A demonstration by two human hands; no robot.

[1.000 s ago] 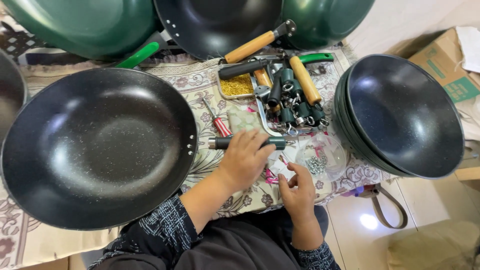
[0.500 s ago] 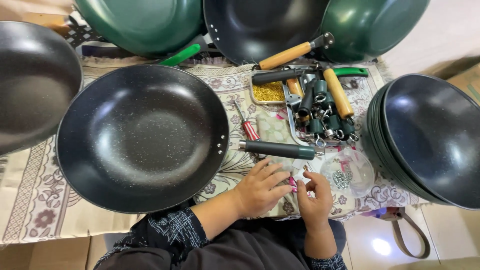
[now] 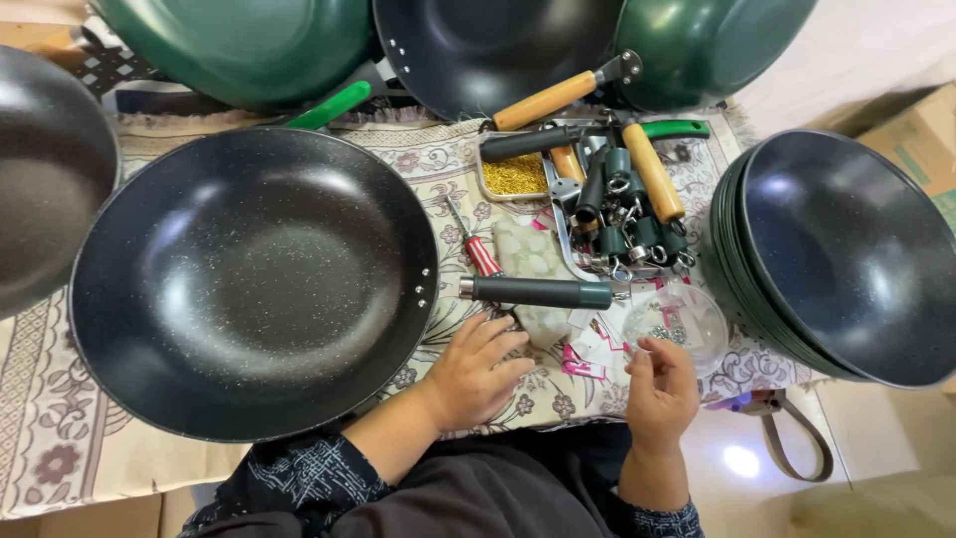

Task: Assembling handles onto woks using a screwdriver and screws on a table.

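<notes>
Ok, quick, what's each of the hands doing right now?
Left hand: open, fingers spread on the patterned cloth, holding nothing.
Right hand: fingertips pinched together; whether they grip something cannot be told.

Setting: low table under a patterned cloth, tiled floor.
Cloth (image 3: 60, 438) beige with floral borders; glossy pale floor (image 3: 856, 438) at lower right carrying a bright light reflection (image 3: 741, 461); cardboard box (image 3: 911, 139) by the right edge; bag strap (image 3: 797, 448) lying on the floor.

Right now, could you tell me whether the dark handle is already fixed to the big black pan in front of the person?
No. The dark handle lies loose on the cloth beside the big black pan, a gap short of the rivet holes on its rim.
</notes>
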